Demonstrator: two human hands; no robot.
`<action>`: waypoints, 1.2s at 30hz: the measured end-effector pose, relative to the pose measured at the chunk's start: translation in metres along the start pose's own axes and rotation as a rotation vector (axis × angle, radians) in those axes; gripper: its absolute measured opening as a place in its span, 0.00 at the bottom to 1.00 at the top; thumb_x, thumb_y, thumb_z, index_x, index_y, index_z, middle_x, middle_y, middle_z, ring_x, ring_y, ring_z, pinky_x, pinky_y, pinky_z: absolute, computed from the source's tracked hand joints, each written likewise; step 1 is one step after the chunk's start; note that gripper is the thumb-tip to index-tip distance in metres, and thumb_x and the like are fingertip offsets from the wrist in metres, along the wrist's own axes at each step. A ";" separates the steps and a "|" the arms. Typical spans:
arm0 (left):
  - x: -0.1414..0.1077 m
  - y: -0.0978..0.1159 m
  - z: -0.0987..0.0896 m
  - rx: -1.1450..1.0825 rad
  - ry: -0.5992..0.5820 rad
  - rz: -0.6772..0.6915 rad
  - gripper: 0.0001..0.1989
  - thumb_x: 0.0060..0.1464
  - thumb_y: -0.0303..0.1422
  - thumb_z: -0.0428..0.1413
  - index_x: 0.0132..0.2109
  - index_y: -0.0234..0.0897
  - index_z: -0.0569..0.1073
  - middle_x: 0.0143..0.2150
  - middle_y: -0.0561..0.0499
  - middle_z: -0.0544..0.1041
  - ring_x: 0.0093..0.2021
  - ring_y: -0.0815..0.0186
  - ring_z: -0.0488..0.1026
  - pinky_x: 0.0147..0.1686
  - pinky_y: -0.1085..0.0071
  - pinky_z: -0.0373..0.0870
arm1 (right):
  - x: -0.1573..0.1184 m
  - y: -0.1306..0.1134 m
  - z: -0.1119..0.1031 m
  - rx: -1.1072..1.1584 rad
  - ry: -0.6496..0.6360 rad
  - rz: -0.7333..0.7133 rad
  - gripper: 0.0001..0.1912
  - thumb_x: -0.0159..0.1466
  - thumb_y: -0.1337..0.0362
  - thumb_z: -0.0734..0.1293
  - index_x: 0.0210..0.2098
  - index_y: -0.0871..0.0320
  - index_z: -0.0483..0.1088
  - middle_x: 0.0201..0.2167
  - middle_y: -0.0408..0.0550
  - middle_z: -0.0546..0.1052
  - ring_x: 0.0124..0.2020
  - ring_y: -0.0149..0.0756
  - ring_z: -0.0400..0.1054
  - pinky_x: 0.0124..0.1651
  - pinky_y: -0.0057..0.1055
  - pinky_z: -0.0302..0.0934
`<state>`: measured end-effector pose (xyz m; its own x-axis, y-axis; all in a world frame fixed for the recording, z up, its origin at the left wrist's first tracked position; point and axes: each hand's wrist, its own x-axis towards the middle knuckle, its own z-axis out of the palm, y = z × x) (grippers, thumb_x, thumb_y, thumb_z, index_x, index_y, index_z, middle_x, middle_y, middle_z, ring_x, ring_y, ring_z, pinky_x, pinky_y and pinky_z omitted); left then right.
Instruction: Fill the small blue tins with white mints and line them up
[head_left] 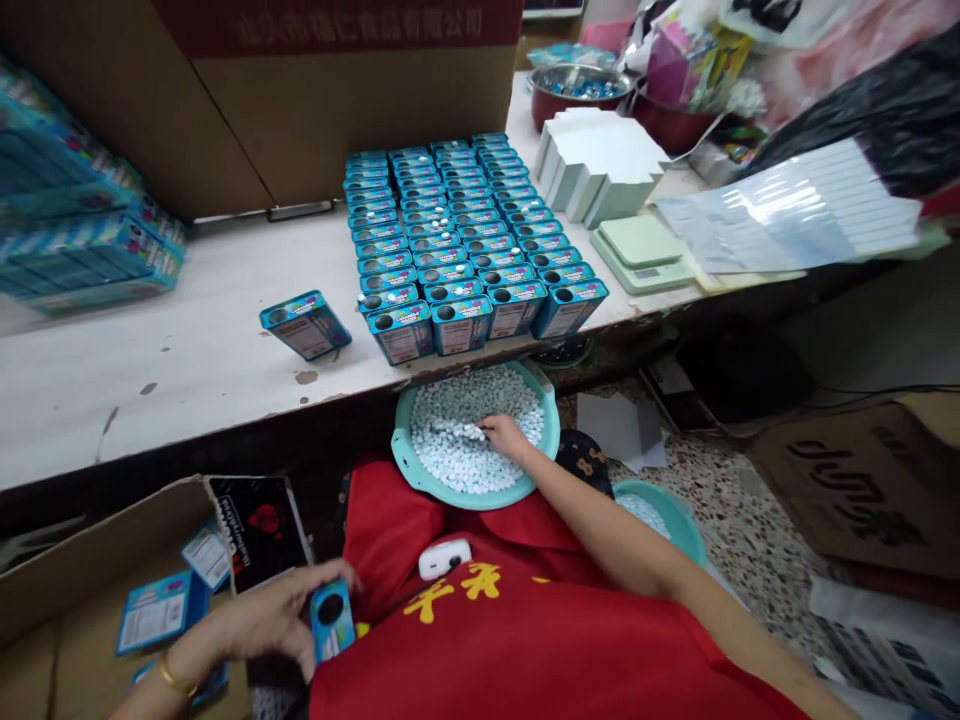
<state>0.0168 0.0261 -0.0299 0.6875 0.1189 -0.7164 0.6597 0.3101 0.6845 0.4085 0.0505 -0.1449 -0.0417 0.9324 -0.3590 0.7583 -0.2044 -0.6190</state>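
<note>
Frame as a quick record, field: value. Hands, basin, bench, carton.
left_hand: left hand grips a held box, blue, dark round patch on its end
right_hand: right hand at the white pellets; grip unclear
basin: turquoise basin, holds the pellets
bench: box rows in four columns; lone box left of them; scale right
carton: open carton, lower left, loose boxes inside
</note>
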 end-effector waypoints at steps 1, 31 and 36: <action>-0.002 0.008 -0.004 -0.026 0.070 -0.004 0.30 0.32 0.38 0.65 0.46 0.44 0.66 0.41 0.53 0.70 0.43 0.60 0.68 0.42 0.66 0.65 | -0.006 0.000 -0.007 0.021 0.011 -0.017 0.17 0.59 0.73 0.58 0.43 0.58 0.74 0.41 0.47 0.77 0.43 0.34 0.68 0.46 0.27 0.59; 0.169 0.114 0.012 0.509 1.082 0.279 0.20 0.48 0.38 0.55 0.49 0.40 0.68 0.39 0.47 0.74 0.40 0.58 0.71 0.36 0.68 0.63 | -0.072 -0.142 -0.128 -0.634 -0.019 -0.162 0.15 0.61 0.70 0.57 0.42 0.64 0.72 0.38 0.60 0.76 0.44 0.42 0.69 0.48 0.35 0.58; 0.155 0.108 0.004 0.442 1.150 0.321 0.21 0.49 0.39 0.54 0.50 0.41 0.68 0.48 0.47 0.72 0.44 0.59 0.70 0.42 0.68 0.64 | -0.077 -0.122 -0.142 -0.659 0.004 -0.126 0.15 0.60 0.73 0.55 0.39 0.62 0.72 0.39 0.57 0.75 0.44 0.42 0.69 0.46 0.34 0.60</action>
<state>0.1962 0.0741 -0.0663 0.3225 0.9445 -0.0624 0.7098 -0.1977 0.6761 0.4115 0.0463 0.0569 -0.1549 0.9384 -0.3088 0.9865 0.1300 -0.0996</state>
